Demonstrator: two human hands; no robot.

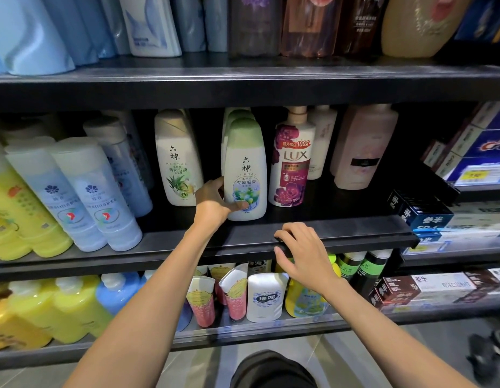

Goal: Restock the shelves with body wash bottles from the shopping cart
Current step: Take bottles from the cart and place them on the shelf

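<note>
A green-topped body wash bottle [245, 175] is held upright on the middle shelf [204, 242] by the left hand [213, 201], whose grip is closed round the bottle's lower left side, the thumb laid across the front label. More bottles of the same kind are lined up directly behind it. Just beside it on the right a LUX bottle [292, 163] is stood, and on the left a white herbal bottle [177, 161] (aloe pictured on its label). The front edge of the same shelf is touched by the right hand [302, 252], its fingers loosely bent, nothing being held in its grip.
</note>
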